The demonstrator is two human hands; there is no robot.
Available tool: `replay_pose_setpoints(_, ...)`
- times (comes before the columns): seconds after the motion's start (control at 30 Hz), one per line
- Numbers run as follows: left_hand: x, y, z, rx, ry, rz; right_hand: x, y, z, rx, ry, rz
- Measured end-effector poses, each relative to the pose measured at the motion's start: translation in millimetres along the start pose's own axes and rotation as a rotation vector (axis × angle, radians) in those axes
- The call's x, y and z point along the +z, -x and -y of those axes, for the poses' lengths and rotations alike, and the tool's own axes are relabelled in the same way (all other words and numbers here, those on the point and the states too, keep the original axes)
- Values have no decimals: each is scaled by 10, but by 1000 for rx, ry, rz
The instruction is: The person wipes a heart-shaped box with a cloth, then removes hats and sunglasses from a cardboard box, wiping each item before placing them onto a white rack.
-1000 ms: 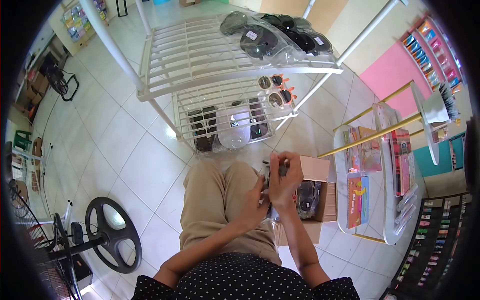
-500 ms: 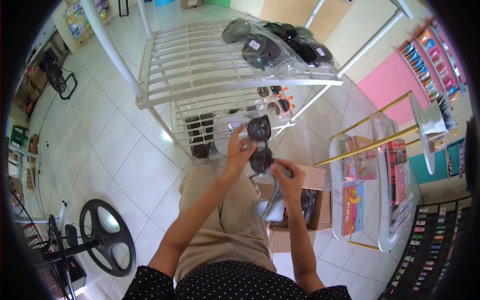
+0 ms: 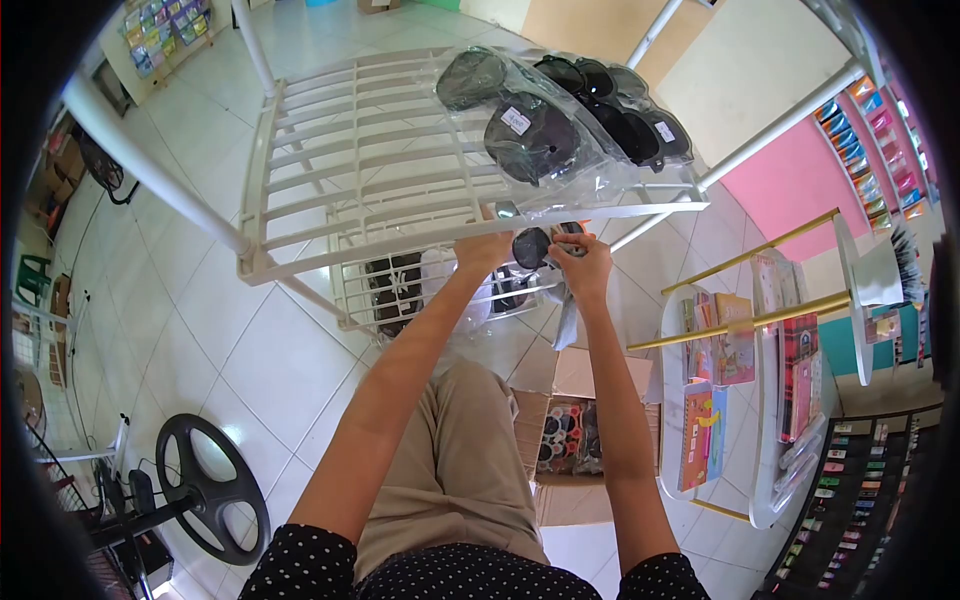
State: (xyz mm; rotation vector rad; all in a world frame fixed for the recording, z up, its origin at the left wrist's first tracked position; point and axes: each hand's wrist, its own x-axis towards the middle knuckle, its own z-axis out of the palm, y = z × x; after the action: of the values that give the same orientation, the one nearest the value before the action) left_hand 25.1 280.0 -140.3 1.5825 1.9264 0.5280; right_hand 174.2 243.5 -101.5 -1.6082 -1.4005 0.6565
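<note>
A pair of dark sunglasses [image 3: 531, 248] is held between my two hands, just below and behind the front rail of the white rack's upper shelf. My left hand [image 3: 484, 252] is closed on the far side of the sunglasses, its fingertips partly hidden by the rail. My right hand [image 3: 584, 264] is closed, pinching near the close lens. From it hangs a grey cloth [image 3: 566, 318]. On the upper shelf [image 3: 350, 165], above my hands, lie several sunglasses in clear plastic [image 3: 535, 138] with small white labels. More dark sunglasses [image 3: 395, 292] rest on the lower shelf.
An open cardboard box [image 3: 538, 480] with bagged items sits on the tiled floor by my legs. To the right stands a gold-framed shelf [image 3: 672, 440] with notebooks. A black wheel-shaped base [image 3: 212, 490] is at lower left.
Both hands have moved up and forward with the sunglasses, from above the box to beneath the upper shelf's rail. The grey cloth moved along with my right hand. My view came closer to the rack.
</note>
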Motion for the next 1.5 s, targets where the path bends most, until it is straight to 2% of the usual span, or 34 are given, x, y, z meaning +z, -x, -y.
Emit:
replay_pose_setpoints(0.03, 1, 3, -27, -2, -1, 10, 8, 5, -1, 2, 23, 0)
replay_pose_setpoints(0.1, 12, 21, -86, 71, -154, -134, 35, 26, -39, 11, 38, -15)
replay_pose_setpoints(0.13, 33, 34, -92, 72, -156, -121, 28, 46, -49, 10, 48, -31)
replay_pose_setpoints(0.17, 44, 47, -88, 106, -170, -232, -4, 60, -59, 23, 51, -35)
replay_pose_setpoints(0.23, 89, 17, 16, 218, -295, -416, -148, 160, -84, -110, 81, -151)
replay_pose_setpoints(0.27, 161, 20, 153, 299, -401, -476, -310, 287, 23, 96, -21, -115)
replay_pose_setpoints(0.3, -78, 267, 57, 281, -277, -400, -512, 479, 116, 87, -81, -107)
replay_pose_setpoints(0.33, -275, 476, -42, 159, -318, -282, -727, 659, 182, 71, -141, -104)
replay_pose_setpoints(0.37, -360, 652, 9, 167, -188, -279, -1018, 872, 187, 181, -154, -27)
replay_pose_setpoints(0.4, -425, 878, 100, 301, -50, -338, -1336, 1149, 196, 289, -173, 53)
replay_pose_setpoints(0.43, -429, 1058, 201, 267, 14, -291, -1565, 1368, 237, 425, -204, 124)
replay_pose_setpoints(0.47, -434, 1232, 303, 228, 76, -245, -1792, 1543, 165, 471, -119, 241)
replay_pose_setpoints(0.5, -404, 1387, 423, 199, 130, -207, -1918, 1681, 54, 487, -118, 228)
replay_pose_setpoints(0.53, -346, 1526, 546, 170, 184, -171, -1989, 1828, -131, 567, -51, 393)
replay_pose_setpoints(0.57, -282, 1653, 668, 145, 199, -136, -1995, 1969, -344, 644, 15, 560)
replay_pose_setpoints(0.7, -209, 2039, 817, 58, 244, 5, -1432, 2565, -1726, 664, 559, 577)
replay_pose_setpoints(0.77, -261, 2150, 777, 52, 245, 11, -1006, 2676, -1960, 755, 752, 532)
replay_pose_setpoints(0.8, -286, 2186, 763, 46, 250, 20, -837, 2691, -1992, 746, 746, 537)
replay_pose_setpoints(0.87, -326, 2228, 778, 50, 238, 6, -583, 2720, -1987, 932, 855, 427)
replay_pose_setpoints(0.9, -339, 2237, 782, 57, 235, 0, -529, 2725, -1985, 927, 852, 430)
replay_pose_setpoints(0.97, -324, 2245, 814, 45, 244, 9, -473, 2748, -1960, 1075, 791, 278)
replay_pose_setpoints(1.03, -300, 2231, 828, 34, 256, 21, -526, 2840, -2028, 1020, 807, 212)
replay_pose_setpoints(1.1, -248, 2236, 798, 30, 297, 76, -750, 2879, -2095, 839, 611, 312)
replay_pose_setpoints(1.13, -206, 2244, 792, 30, 301, 74, -848, 2902, -2093, 836, 614, 311)
replay_pose_setpoints(1.2, -78, 2271, 786, 25, 401, 116, -1015, 2940, -2088, 672, 511, 220)
replay_pose_setpoints(1.23, 1, 2296, 784, 28, 407, 114, -1102, 2882, -1966, 668, 514, 216)
replay_pose_setpoints(1.3, 176, 2383, 760, 125, 446, 286, -1349, 2690, -1454, 706, 307, 358)
replay_pose_setpoints(1.33, 248, 2438, 706, 127, 504, 400, -1427, 2630, -1248, 699, 313, 352)
replay_pose_setpoints(1.4, 468, 2590, 584, 130, 657, 594, -1511, 2514, -831, 769, -60, 415)
replay_pose_setpoints(1.43, 583, 2668, 512, 129, 752, 673, -1534, 2450, -567, 756, -56, 419)
replay_pose_setpoints(1.47, 570, 2716, 381, 135, 757, 656, -1536, 2387, -296, 729, -149, 478)
replay_pose_setpoints(1.5, 501, 2752, 231, 21, 978, 799, -1510, 2337, -150, 697, -241, 542)
